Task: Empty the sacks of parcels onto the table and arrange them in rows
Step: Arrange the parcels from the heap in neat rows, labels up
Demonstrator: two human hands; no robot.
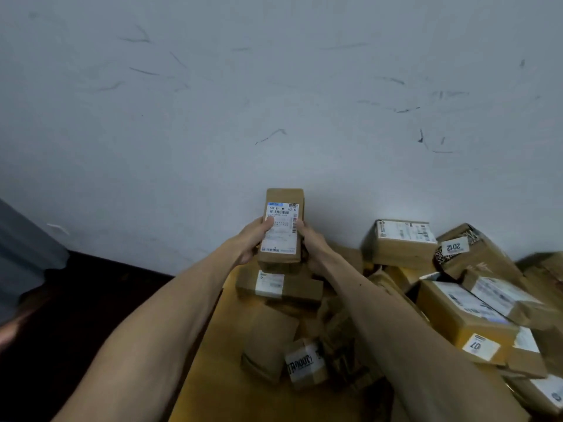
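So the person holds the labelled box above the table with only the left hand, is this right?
Not quite. The head view shows both hands on it: the left hand and the right hand each grip one side of the labelled box above the table.

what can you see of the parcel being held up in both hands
The held parcel is an oblong brown cardboard box, its far end toward the wall. A white label with a blue strip and barcodes covers most of its top face, facing the camera. The left hand grips its left edge, thumb on the label; the right hand grips its right edge. It hovers over another labelled box on the table.
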